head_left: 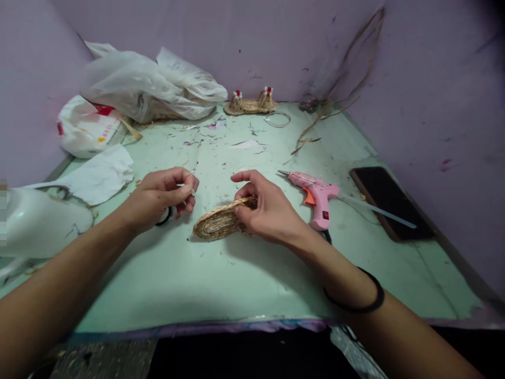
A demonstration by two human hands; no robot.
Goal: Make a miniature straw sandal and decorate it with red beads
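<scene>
My right hand (262, 208) grips an oval coiled straw piece (216, 221), thumb on the near face, with the index finger stretched out to the left. The piece is tilted up from the green tabletop, and its right end is hidden by my fingers. To its left, my left hand (168, 195) is closed in a pinch. A tiny pale bit shows at those fingertips, too small to name. Under the left palm a black loop (163, 217) is partly visible. Right of my right hand lies a pink hot glue gun (315, 195) with an orange trigger, its nozzle pointing left.
A dark phone (390, 202) lies at the right, a glue stick (389, 210) over it. Behind are a beaded straw item (250, 107), a wire ring (277, 120) and dry strands (335, 95). Plastic bags (153, 87), white paper (98, 176) and a white container (43, 221) line the left.
</scene>
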